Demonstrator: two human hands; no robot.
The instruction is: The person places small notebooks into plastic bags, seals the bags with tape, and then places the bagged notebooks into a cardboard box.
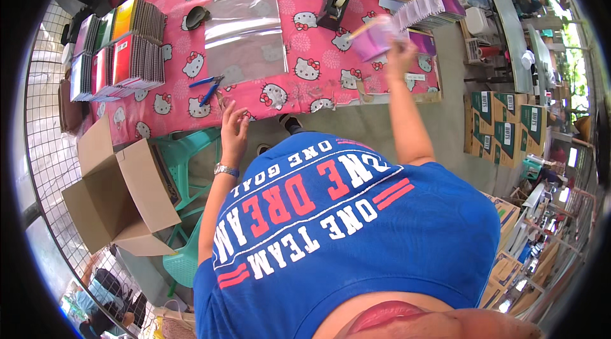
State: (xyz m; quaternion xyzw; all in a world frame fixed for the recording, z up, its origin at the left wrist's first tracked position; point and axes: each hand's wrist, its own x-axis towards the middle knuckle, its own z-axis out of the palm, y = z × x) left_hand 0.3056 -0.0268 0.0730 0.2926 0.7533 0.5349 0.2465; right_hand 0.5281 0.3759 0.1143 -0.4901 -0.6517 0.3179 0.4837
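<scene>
My right hand [401, 57] grips a purple notebook [372, 38] above the right part of the table; the notebook is blurred by motion. Beside it, a row of spiral notebooks [428, 9] with purple covers stands at the table's right side. My left hand [234, 127] hangs at the table's front edge with its fingers apart, holding nothing. Closest to that hand lie blue-handled cutting pliers [210, 89]. Clear plastic sleeves [245, 40] lie flat at the table's middle. A black rounded object [196, 17] rests on their left edge.
A pink patterned cloth [307, 66] covers the table. Stacked spiral notebooks [137, 52] stand at its left, a black tape dispenser [336, 3] at the back. An open cardboard box [105, 202] sits by green plastic chairs [191, 164]; more cartons [506, 126] stand at right.
</scene>
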